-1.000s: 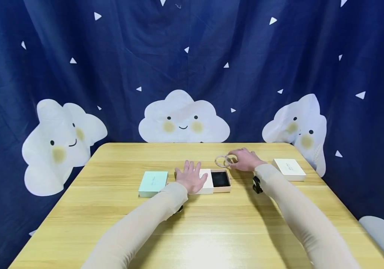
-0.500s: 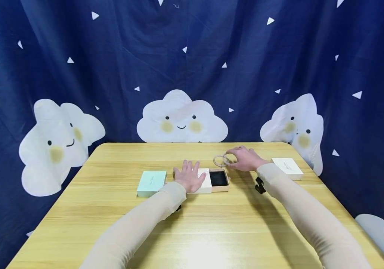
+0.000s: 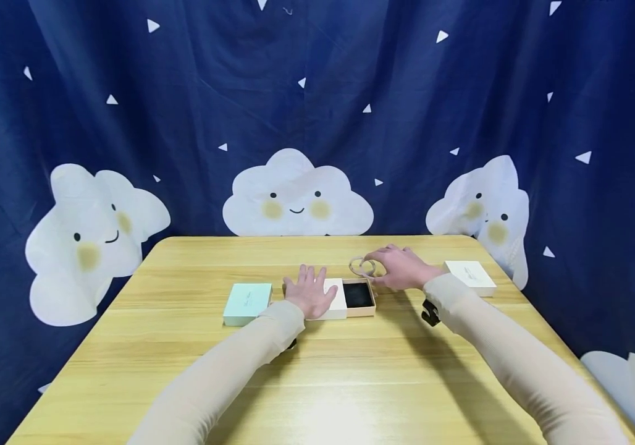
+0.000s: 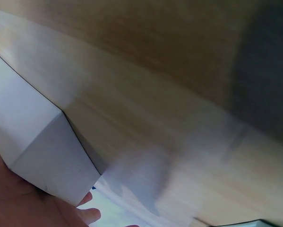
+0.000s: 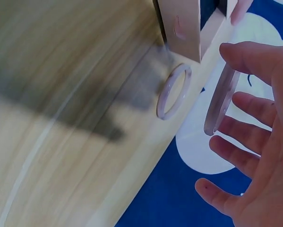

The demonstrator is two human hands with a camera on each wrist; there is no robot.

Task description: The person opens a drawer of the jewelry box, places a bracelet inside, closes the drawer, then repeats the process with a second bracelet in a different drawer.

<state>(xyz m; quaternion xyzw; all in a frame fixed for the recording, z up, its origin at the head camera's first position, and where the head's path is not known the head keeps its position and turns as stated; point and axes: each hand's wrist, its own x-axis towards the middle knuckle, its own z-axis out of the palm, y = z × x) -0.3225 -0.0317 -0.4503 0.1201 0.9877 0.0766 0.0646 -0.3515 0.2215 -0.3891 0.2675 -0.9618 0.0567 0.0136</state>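
Note:
A pale, glossy bangle (image 5: 218,101) is pinched between the thumb and fingers of my right hand (image 3: 399,269), above the table beside the far right corner of a drawer box. A second, similar bangle (image 5: 164,97) lies on the table behind that box. The box has a white sleeve (image 3: 338,301) and a pink drawer (image 3: 361,313) pulled partway out to the right, showing a black pad (image 3: 357,295) inside. My left hand (image 3: 309,298) rests on the sleeve, fingers straight and spread; the left wrist view shows its palm side against the white sleeve.
A mint-green box (image 3: 248,303) stands left of my left hand. On the right, beyond my right wrist, sits a white lidded box (image 3: 470,276). The wooden table (image 3: 317,371) ends at a blue curtain (image 3: 201,80) with clouds.
The head view has turned slightly to the right. My right hand has come a little nearer with the bangle, which now reaches the drawer's far edge. My left hand stays on the sleeve.

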